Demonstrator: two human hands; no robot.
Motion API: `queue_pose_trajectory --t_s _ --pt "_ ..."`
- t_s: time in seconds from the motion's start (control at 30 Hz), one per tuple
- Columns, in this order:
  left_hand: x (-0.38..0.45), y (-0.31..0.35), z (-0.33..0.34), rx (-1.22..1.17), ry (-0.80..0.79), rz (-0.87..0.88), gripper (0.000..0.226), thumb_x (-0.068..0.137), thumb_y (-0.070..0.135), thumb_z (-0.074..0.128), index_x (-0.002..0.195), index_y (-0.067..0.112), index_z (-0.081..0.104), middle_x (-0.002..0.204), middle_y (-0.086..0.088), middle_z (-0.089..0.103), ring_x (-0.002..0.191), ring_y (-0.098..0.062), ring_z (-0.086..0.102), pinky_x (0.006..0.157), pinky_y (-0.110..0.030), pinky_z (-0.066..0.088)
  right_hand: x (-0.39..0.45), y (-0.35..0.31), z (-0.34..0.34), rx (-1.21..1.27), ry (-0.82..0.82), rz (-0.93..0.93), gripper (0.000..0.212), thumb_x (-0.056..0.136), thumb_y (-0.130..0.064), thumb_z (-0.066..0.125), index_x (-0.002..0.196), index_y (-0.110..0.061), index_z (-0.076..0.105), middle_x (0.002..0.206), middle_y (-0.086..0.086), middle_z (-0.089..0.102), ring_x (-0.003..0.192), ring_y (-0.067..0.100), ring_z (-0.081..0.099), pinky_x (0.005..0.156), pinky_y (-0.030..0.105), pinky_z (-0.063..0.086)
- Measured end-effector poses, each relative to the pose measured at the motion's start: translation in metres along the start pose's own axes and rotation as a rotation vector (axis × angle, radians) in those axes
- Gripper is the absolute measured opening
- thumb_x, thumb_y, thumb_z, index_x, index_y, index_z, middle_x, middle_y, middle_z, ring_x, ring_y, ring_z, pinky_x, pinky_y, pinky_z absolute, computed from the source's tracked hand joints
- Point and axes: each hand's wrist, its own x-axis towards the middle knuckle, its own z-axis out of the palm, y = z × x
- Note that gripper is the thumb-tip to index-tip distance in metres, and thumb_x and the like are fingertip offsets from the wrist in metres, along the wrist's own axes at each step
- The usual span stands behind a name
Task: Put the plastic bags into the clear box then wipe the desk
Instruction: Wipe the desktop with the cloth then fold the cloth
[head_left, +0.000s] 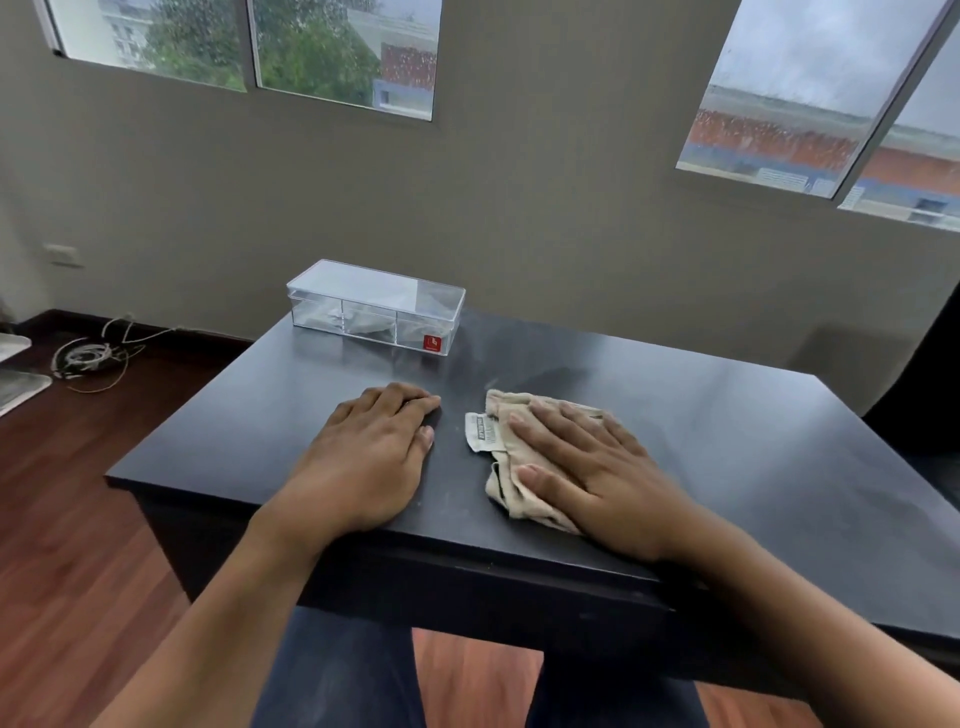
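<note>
Head view: right hand (587, 467) flat, fingers spread, pressing crumpled beige cloth (511, 441) onto dark matte desk (753, 441). Left hand (374, 457) flat, empty, bracing. Lidded clear plastic box (375, 307) at far edge, probably holding bags. Wipe in overlapping passes, even pressure, clear of box.

Both forearms reach forward from the lower edge of the view, bare to the wrist; the left hand (371, 460) lies palm down, fingers together and pointing ahead, thumb tucked along its inner side; the right hand (597, 475) also lies palm down, fingers spread and angled toward the left, thumb stretched out nearest the body; the two hands sit near each other, not touching.
</note>
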Motion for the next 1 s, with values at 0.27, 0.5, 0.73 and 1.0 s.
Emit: queue_pose_trajectory --t_s 0.27,0.5,0.73,1.0 --pt "0.0 0.001 0.0 -0.002 -0.006 -0.006 0.048 0.104 0.039 0.029 0.151 0.03 0.036 0.153 0.013 0.034 0.143 -0.013 0.028 0.12 -0.034 0.017 0.1 0.033 -0.01 0.074 0.02 0.324 0.068 0.102 -0.067 0.019 0.163 -0.039 0.011 0.173 -0.011 0.002 0.16 0.015 -0.003 0.119 0.042 -0.016" --pt "-0.001 -0.001 0.0 -0.024 0.023 -0.002 0.046 0.104 0.038 0.033 0.149 0.034 0.038 0.151 0.015 0.037 0.141 -0.011 0.031 0.119 -0.033 0.02 0.042 -0.036 0.009 0.021 0.019 0.067 0.066 0.094 -0.076 0.013 0.157 -0.056 0.002 0.172 -0.021 0.001 0.159 0.011 -0.002 0.124 0.058 -0.006" --pt "-0.003 -0.004 0.001 -0.024 0.001 0.015 0.046 0.104 0.039 0.031 0.149 0.032 0.039 0.15 0.015 0.036 0.141 -0.011 0.03 0.119 -0.033 0.02 -0.036 0.027 -0.009 0.001 -0.012 0.223 0.06 0.094 -0.078 0.014 0.151 -0.066 0.0 0.168 -0.032 -0.003 0.157 0.001 -0.005 0.127 0.049 -0.002" --pt "-0.005 0.011 0.004 -0.007 -0.001 0.003 0.047 0.104 0.042 0.029 0.15 0.031 0.037 0.151 0.013 0.034 0.141 -0.013 0.031 0.119 -0.034 0.02 -0.008 -0.027 0.007 0.048 0.044 0.241 0.071 0.095 -0.077 0.014 0.159 -0.051 -0.001 0.173 -0.012 -0.002 0.16 0.019 -0.004 0.122 0.062 -0.011"
